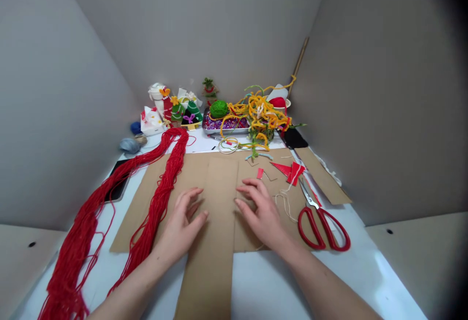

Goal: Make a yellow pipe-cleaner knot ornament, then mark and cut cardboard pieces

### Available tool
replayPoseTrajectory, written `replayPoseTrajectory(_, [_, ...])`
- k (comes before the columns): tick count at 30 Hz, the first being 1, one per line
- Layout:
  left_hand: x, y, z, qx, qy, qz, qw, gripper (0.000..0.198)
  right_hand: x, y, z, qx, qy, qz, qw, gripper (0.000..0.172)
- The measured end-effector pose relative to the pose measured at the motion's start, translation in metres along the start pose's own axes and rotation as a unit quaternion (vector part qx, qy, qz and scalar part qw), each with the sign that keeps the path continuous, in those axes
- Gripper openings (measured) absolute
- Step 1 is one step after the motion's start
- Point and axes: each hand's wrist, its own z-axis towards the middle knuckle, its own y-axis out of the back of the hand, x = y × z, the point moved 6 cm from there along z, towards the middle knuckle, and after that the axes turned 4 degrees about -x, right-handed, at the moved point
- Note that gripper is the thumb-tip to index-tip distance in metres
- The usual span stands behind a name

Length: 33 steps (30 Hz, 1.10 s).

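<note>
A long cardboard strip [215,232] lies lengthwise over a wider cardboard sheet [135,227], its near end reaching toward me. Beside the strip's left edge is my left hand [185,217], fingers curved and apart, holding nothing. On the other side my right hand [259,208] has its fingers spread, fingertips at the strip's right edge; whether they touch it I cannot tell. A thick hank of red yarn [161,213] is draped in a bent loop left of my left hand. Red-handled scissors [321,222] lie partly open to the right of my right hand.
Red scraps [295,173] and white thread [287,203] lie near the scissors. Another cardboard piece [323,176] is at right. Behind stand a tray of beads [230,124], tangled yellow yarn [261,113], a green yarn ball [219,109] and small felt trees [178,111]. A dark tablet-like object [119,183] sits under the yarn.
</note>
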Motion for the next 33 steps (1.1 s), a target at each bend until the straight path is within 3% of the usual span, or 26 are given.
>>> replayPoseTrajectory(3, [0.001,0.006,-0.006,0.005,0.064,-0.046,0.997,0.041,-0.016,0.000,0.000,-0.001,-0.094,0.105,0.990,0.020])
replayPoseTrajectory(7, [0.000,0.012,-0.009,0.015,0.111,-0.102,0.988,0.043,-0.030,-0.007,-0.006,0.050,-0.181,0.198,0.962,0.025])
replayPoseTrajectory(10, [0.002,0.014,-0.007,-0.001,0.135,-0.157,0.978,0.041,-0.031,-0.008,-0.008,0.063,-0.235,0.290,0.926,0.027])
replayPoseTrajectory(13, [0.007,0.015,-0.004,-0.030,0.160,-0.217,0.962,0.036,-0.028,-0.005,-0.005,0.033,-0.278,0.379,0.882,0.027])
replayPoseTrajectory(17, [0.012,0.010,-0.003,-0.034,0.182,-0.288,0.939,0.035,-0.024,0.000,0.000,-0.011,-0.291,0.431,0.854,0.021])
replayPoseTrajectory(23, [0.019,-0.011,-0.006,0.043,0.211,-0.352,0.911,0.048,-0.019,-0.003,0.002,0.006,-0.275,0.482,0.832,0.015])
replayPoseTrajectory(27, [0.024,-0.007,0.001,0.021,0.196,-0.378,0.904,0.043,-0.020,-0.004,0.000,0.001,-0.268,0.468,0.842,0.019])
replayPoseTrajectory(29, [0.026,0.000,0.007,-0.001,0.178,-0.393,0.902,0.041,-0.019,-0.006,-0.002,0.039,-0.272,0.423,0.864,0.022])
replayPoseTrajectory(31, [0.028,0.006,0.012,-0.021,0.164,-0.403,0.900,0.041,-0.016,-0.013,-0.008,0.125,-0.279,0.375,0.875,0.027])
replayPoseTrajectory(33, [0.030,0.010,0.015,-0.038,0.156,-0.408,0.899,0.041,-0.012,-0.024,-0.019,0.231,-0.301,0.346,0.858,0.032])
